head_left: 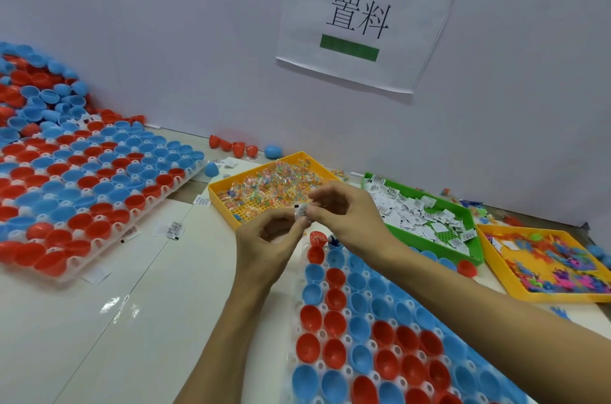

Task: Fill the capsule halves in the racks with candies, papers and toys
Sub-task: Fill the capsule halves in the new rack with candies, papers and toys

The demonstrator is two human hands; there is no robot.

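Note:
Both hands meet above the far end of the near rack (347,340), which holds red and blue capsule halves. My left hand (271,238) and my right hand (344,215) pinch a small folded paper (301,211) between their fingertips. Behind them stands a yellow tray of wrapped candies (228,187). To the right are a green tray of papers (429,240) and a yellow tray of small toys (496,261). A red capsule half (316,238) at the rack's far end sits just under my hands.
A second rack (99,264) full of red and blue halves lies at left, with a loose heap of halves (39,89) behind it. Loose papers (173,230) lie on the table between the racks. Stray halves (238,147) sit by the wall.

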